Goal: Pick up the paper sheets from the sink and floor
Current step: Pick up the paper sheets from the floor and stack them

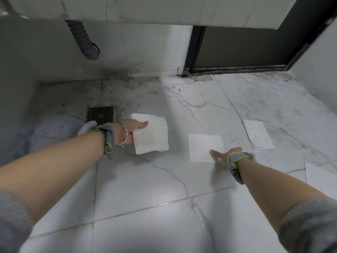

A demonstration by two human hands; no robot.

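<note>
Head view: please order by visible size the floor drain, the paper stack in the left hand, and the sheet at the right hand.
1-2. paper stack and sheet: they look alike; the held stack may be nearer the camera, so unranked.
3. floor drain: smallest.

Glossy marble-look floor tiles (pixel 145 189), matt paper sheets (pixel 151 136)

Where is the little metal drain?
In the head view, the drain sits in the floor left of centre, just beyond the left hand, beside the paper stack it holds.
</note>
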